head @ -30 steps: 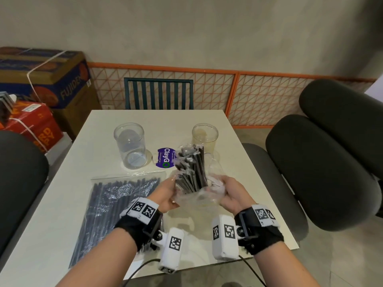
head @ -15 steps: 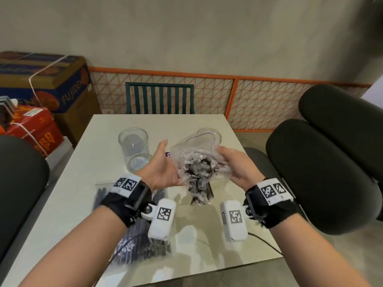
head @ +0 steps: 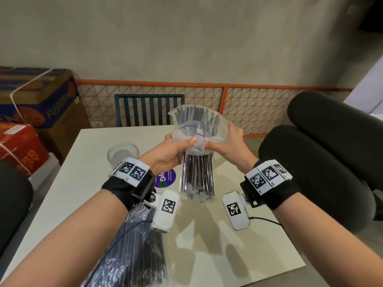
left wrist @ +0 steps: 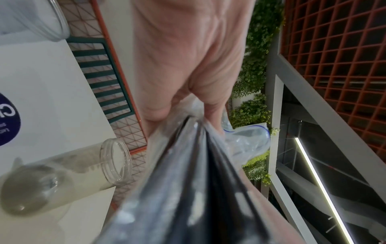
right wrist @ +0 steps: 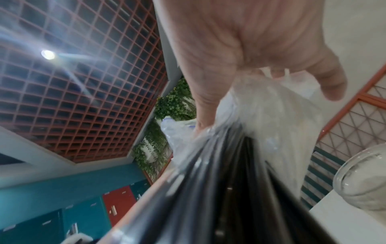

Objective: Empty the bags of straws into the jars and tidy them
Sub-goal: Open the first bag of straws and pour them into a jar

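Observation:
Both hands hold a clear plastic bag of black straws (head: 196,175) upright over the middle of the white table (head: 238,255). My left hand (head: 181,146) grips its crumpled plastic from the left. From the right, my right hand (head: 216,146) grips it. Loose plastic with a blue zip line (head: 199,121) flares above the hands. The bundle's lower end hangs near the tabletop. A clear empty jar (head: 123,154) stands at the left. A second jar (left wrist: 62,178) is behind the bag, hidden in the head view. Another bag of straws (head: 136,245) lies flat under my left forearm.
A purple round sticker (head: 163,179) lies on the table left of the bundle. A teal chair (head: 149,109) stands at the far edge, black padded seats (head: 321,172) at the right, and cardboard boxes (head: 37,100) at the left. A cable (head: 267,220) trails from the right wrist camera.
The bag has been lifted and turned over: a second ago the straws poked up out of it, then tipped toward me, and now the bundle hangs down below both hands.

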The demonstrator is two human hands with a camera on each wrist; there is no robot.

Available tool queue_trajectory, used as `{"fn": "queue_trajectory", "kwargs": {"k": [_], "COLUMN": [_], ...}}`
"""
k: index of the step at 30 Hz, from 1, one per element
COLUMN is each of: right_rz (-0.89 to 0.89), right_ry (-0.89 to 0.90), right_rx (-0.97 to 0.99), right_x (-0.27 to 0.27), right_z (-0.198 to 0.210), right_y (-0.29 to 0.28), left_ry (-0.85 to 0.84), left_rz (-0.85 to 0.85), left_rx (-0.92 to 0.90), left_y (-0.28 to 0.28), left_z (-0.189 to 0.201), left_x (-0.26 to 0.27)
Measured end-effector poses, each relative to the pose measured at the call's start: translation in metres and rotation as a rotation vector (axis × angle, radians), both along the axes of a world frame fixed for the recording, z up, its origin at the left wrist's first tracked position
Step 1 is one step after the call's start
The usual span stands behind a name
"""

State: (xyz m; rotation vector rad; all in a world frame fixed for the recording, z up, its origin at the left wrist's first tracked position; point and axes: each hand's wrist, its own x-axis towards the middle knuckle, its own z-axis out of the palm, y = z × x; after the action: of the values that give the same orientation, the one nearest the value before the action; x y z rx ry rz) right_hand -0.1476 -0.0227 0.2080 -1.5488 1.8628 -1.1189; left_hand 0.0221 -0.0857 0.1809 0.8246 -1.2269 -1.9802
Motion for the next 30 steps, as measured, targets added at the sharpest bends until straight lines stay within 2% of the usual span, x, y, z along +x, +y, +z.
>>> {"fn": "queue_trajectory", "kwargs": {"k": [4,8,11,17,23,25,30], "right_rz": [0.199,0.432,0.367,0.273,0.235,0.236,0.231], "right_ry": [-0.199,-0.36,-0.338,-0.324,-0.301,-0.311,-0.376], "right_rx": [0.038,0.083,-0.017,-0.195,-0.186,-0.172,-0.143], "right_x": [-0.018,-0.037,-0.05,-0.058,-0.06,-0.062,-0.067], "right_z": [0.005,0.019,0.027,0.018,-0.008,-0.016,-0.045], "right_y": [-0.017,-0.038,-0.061,-0.102,-0.122,-0.129,-0.143], "left_ry": [-0.033,-0.022,-0.111,-0.193,-0.232,-0.253,-0.272], "left_rz": [-0.1,-0.089,-0.079,0.056,0.246,0.311,0.319], "left_rx": [-0.181,-0.354,-0.475,-0.526,-0.403,-0.414,-0.391], "left_y": [-0.014,-0.025,-0.037,-0.074,-0.096,-0.102,-0.116], "left_z": [0.006,0.023,0.035,0.024,-0.003,-0.016,-0.045], "left_x": [-0.02,-0.043,-0.062,-0.085,-0.098,-0.1,-0.104]}}
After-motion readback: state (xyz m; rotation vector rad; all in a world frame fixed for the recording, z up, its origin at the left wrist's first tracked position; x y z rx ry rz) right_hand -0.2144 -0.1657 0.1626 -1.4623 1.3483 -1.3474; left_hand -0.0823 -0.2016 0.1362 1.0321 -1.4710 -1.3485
